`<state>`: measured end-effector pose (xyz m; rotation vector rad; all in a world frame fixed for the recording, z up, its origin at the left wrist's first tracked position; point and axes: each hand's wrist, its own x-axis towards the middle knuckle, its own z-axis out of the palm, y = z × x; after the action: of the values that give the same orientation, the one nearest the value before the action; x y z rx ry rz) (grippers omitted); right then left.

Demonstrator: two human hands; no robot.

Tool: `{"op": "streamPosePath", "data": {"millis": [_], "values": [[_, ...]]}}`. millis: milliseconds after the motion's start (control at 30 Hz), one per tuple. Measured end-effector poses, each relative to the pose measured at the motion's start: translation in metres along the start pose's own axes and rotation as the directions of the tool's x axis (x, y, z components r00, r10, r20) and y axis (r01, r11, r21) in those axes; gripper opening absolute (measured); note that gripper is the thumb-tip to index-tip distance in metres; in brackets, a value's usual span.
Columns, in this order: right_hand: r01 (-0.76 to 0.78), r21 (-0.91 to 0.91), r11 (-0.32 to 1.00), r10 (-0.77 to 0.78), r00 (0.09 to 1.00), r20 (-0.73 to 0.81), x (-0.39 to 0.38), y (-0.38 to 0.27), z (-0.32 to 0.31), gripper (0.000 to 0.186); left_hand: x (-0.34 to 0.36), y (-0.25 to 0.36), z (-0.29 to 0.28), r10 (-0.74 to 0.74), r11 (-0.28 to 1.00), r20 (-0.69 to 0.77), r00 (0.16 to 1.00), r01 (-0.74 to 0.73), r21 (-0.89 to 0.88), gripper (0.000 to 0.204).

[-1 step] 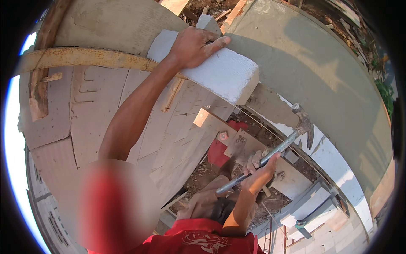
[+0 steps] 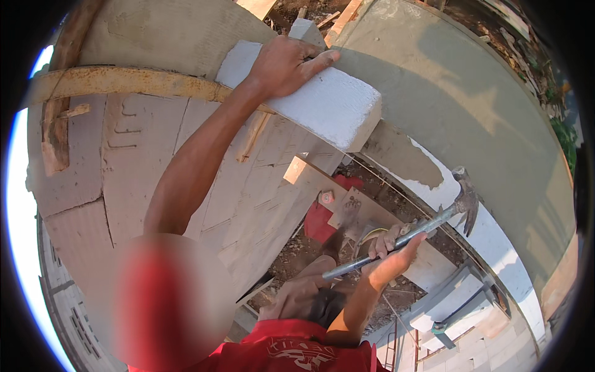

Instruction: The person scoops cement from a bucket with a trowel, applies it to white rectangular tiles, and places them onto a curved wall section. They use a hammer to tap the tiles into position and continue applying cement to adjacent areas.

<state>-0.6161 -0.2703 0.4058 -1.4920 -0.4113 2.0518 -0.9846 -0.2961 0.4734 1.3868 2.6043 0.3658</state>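
Note:
My left hand (image 2: pixel 288 65) lies on top of a white lightweight block (image 2: pixel 334 108), fingers wrapped over its far edge and thumb stretched along the top. The block sits tilted on the upper edge of a wall of pale blocks (image 2: pixel 142 161), one end jutting out over the gap. Lower right, my right hand (image 2: pixel 390 248) grips the handle of a metal claw hammer (image 2: pixel 434 220). The hammer's head (image 2: pixel 465 198) points up and right, well apart from the block.
A grey rendered concrete surface (image 2: pixel 471 93) curves along the right. A rusty yellow bar (image 2: pixel 124 79) and a wooden plank (image 2: pixel 56 136) lie against the block wall. Far below are bare earth, a red object (image 2: pixel 319 223), boards and white blocks (image 2: pixel 496 248).

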Motion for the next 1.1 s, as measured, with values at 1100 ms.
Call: {"op": "streamPosePath", "data": {"millis": [1100], "values": [[0.137, 0.303, 0.943, -0.169, 0.982, 0.082, -0.004, 0.040, 0.033, 0.052, 0.019, 0.006, -0.004, -0.106, 0.992, -0.018, 0.994, 0.107, 0.060, 0.067]]}}
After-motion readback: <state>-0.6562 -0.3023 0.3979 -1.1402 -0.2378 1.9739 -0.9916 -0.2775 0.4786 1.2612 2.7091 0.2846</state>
